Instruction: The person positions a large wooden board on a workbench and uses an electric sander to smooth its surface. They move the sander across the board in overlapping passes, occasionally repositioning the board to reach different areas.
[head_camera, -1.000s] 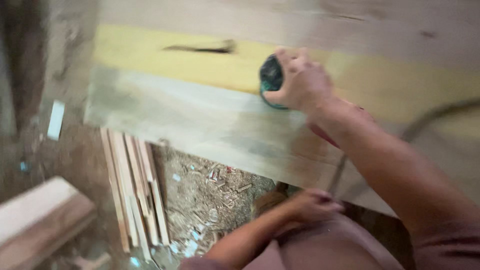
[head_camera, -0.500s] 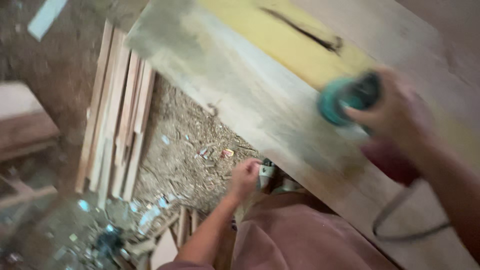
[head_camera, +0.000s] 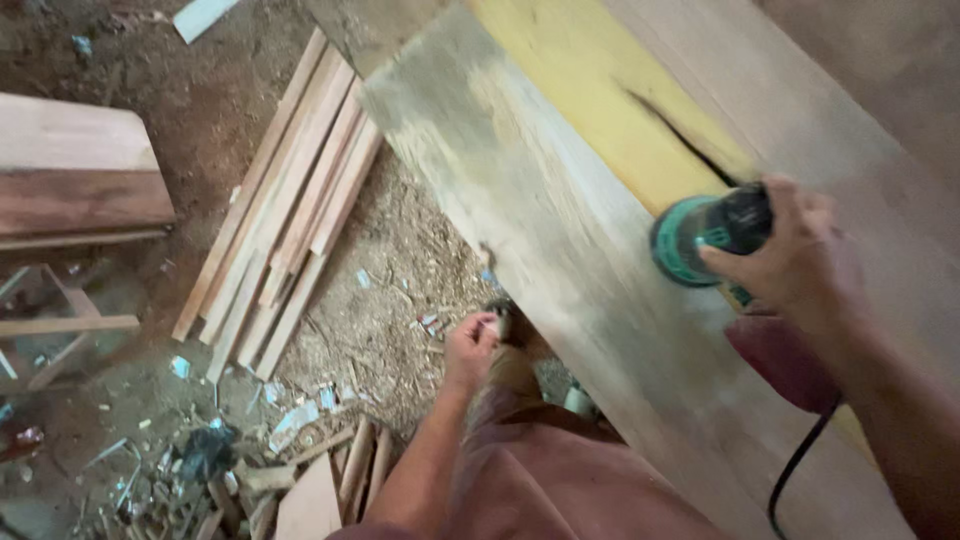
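Note:
A wide wooden board (head_camera: 560, 230) runs from the top centre to the lower right; part of it is yellow (head_camera: 600, 110) with a dark crack. My right hand (head_camera: 790, 260) grips a green and black power sander (head_camera: 705, 235) that rests on the board beside the yellow strip. Its black cord (head_camera: 795, 470) hangs down at the lower right. My left hand (head_camera: 470, 345) hangs low by the board's near edge, fingers curled; whether it holds anything small is unclear.
A bundle of thin wooden slats (head_camera: 290, 200) lies on the dirt floor to the left, amid sawdust and chips (head_camera: 400, 290). Thick planks (head_camera: 80, 180) sit at far left. Scrap wood and debris (head_camera: 220, 460) litter the lower left.
The view has swung, so the board now runs diagonally. My right hand and the sander have moved along the board near the crack. My left hand dropped from my lap to the board's edge.

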